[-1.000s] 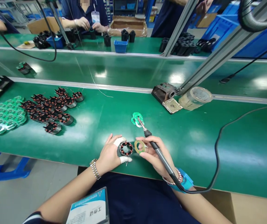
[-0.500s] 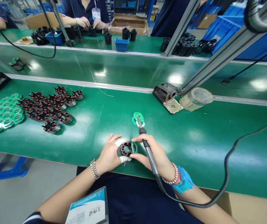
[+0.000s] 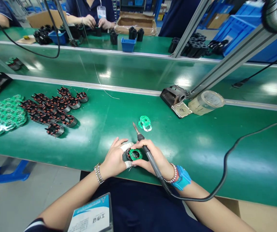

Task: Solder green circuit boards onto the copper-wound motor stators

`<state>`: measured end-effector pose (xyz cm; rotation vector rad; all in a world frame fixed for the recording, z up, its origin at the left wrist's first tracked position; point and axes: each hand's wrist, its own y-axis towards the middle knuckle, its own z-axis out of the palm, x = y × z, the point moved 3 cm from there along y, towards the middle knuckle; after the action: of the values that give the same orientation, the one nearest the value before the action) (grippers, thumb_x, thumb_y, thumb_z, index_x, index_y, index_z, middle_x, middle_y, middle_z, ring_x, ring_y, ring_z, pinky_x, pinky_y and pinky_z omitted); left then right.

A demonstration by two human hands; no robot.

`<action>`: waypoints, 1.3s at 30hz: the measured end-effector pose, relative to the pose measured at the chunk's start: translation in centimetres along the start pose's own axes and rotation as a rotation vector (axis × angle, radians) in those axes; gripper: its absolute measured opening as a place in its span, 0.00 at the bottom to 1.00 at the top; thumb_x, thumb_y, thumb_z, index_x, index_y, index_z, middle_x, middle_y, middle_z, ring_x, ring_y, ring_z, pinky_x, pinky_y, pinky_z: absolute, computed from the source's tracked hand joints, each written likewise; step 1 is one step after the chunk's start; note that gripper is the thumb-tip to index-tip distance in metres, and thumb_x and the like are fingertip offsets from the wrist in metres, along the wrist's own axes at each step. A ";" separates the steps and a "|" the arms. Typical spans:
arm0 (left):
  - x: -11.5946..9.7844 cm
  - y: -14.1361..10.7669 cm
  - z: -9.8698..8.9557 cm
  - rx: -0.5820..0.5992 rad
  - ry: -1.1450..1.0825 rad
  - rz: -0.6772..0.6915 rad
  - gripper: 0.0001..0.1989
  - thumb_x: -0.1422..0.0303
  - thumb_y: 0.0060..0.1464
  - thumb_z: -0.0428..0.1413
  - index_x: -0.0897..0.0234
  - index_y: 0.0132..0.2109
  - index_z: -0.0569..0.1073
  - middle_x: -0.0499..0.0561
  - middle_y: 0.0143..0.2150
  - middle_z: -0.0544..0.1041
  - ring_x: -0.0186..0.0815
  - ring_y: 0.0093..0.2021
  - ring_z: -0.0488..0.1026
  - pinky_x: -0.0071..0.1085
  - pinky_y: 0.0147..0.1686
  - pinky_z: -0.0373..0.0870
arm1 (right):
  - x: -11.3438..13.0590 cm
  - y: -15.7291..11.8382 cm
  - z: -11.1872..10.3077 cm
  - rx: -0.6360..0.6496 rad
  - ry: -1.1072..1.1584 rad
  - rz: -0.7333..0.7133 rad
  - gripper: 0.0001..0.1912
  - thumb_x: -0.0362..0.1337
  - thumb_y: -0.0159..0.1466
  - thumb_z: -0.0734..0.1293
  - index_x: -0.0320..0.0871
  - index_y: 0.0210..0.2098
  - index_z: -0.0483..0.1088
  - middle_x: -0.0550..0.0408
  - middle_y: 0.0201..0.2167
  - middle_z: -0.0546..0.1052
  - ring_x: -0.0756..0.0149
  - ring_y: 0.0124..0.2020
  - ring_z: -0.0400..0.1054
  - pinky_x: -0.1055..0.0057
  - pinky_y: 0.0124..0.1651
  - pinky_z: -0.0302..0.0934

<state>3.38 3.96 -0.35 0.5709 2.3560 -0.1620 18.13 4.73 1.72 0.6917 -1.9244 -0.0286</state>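
My left hand (image 3: 116,158), with white wraps on its finger and thumb, grips a round motor stator (image 3: 128,154) near the bench's front edge. Thumb and fingertips of my right hand (image 3: 153,158) pinch a green ring-shaped circuit board (image 3: 135,154), which overlaps the stator's right side. A soldering iron (image 3: 151,159) also rests in my right hand, its tip pointing up and left above the bench. Just beyond lie a few loose green boards (image 3: 145,123).
Several stators (image 3: 53,108) and a pile of green boards (image 3: 9,114) lie at left. An iron stand (image 3: 175,96) and a cloudy plastic cup (image 3: 206,102) stand behind, near a slanted metal post (image 3: 227,59). Across the bench, a person's hands (image 3: 96,22) handle a dark part.
The green board has turned flatter and moved left over the stator. The iron's tip has swung left, off the loose boards, and my right hand has shifted slightly left.
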 end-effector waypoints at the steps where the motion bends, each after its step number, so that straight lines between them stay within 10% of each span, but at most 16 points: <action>1: 0.0 0.0 0.0 0.005 -0.001 0.002 0.26 0.64 0.43 0.59 0.61 0.52 0.65 0.55 0.50 0.71 0.46 0.56 0.61 0.53 0.59 0.47 | 0.0 0.0 0.0 -0.003 -0.008 -0.015 0.19 0.43 0.55 0.69 0.47 0.41 0.58 0.53 0.37 0.71 0.62 0.39 0.69 0.65 0.42 0.65; 23: 0.7 -0.1 0.2 0.015 0.007 0.027 0.26 0.66 0.44 0.59 0.64 0.52 0.65 0.58 0.50 0.72 0.45 0.57 0.61 0.52 0.59 0.47 | 0.2 -0.3 0.2 0.091 -0.113 -0.131 0.14 0.33 0.58 0.66 0.47 0.41 0.58 0.50 0.38 0.71 0.62 0.39 0.65 0.65 0.40 0.66; 39: 0.6 -0.1 0.4 -0.018 0.040 0.021 0.26 0.69 0.42 0.58 0.65 0.51 0.66 0.59 0.50 0.71 0.45 0.57 0.61 0.51 0.59 0.48 | 0.2 -0.6 1.3 -0.065 -0.175 -0.142 0.14 0.34 0.58 0.66 0.44 0.41 0.58 0.49 0.37 0.71 0.62 0.36 0.63 0.65 0.37 0.66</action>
<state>3.17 4.01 -1.02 0.5949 2.3871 -0.1207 17.28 3.73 1.15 0.8031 -2.0275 -0.2467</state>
